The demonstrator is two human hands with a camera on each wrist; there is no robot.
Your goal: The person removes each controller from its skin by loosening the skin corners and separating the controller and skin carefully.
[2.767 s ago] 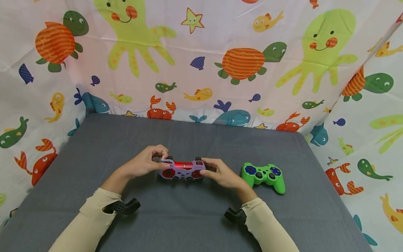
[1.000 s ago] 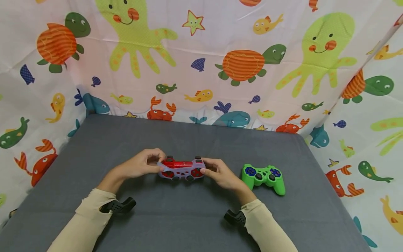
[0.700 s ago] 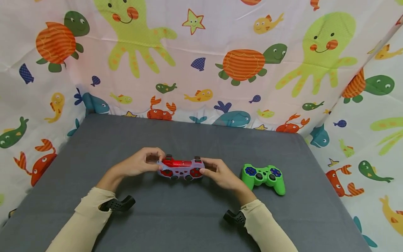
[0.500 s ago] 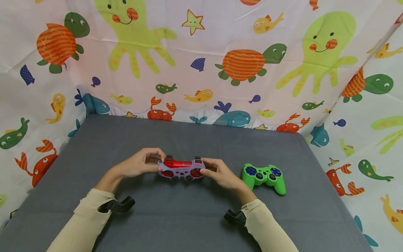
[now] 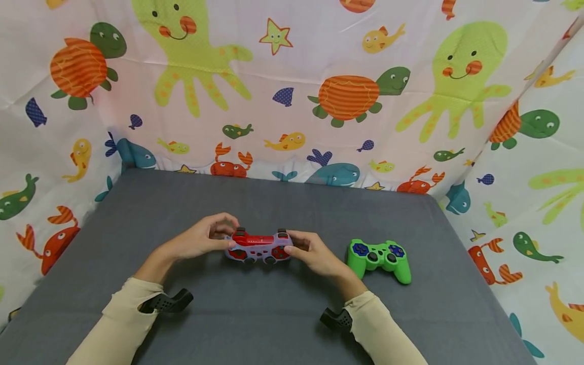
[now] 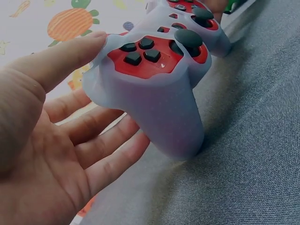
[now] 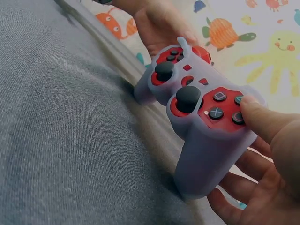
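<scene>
A red game controller point(image 5: 256, 240) in a pale lavender, see-through silicone cover point(image 6: 164, 112) sits at mid-table with its far edge tipped up. My left hand point(image 5: 198, 239) pinches the cover's left upper corner, thumb on top and fingers behind. Around that corner the cover is pulled away from the red shell, and a strip of it sticks up in the right wrist view. My right hand point(image 5: 317, 253) grips the controller's right end, thumb point(image 7: 262, 117) by the face buttons and fingers beneath. Both handles remain inside the cover, close over the cloth.
A green controller point(image 5: 379, 258) with blue buttons lies on the grey cloth-covered table point(image 5: 255, 319), right of my right hand. A curtain point(image 5: 292, 111) printed with sea animals rises behind the table and along both sides. Black camera mounts point(image 5: 166, 301) sit on both wrists.
Since the earliest frame the cover has come off the left shoulder, baring more red shell, and my left fingers have shifted slightly left. My right hand keeps its grip.
</scene>
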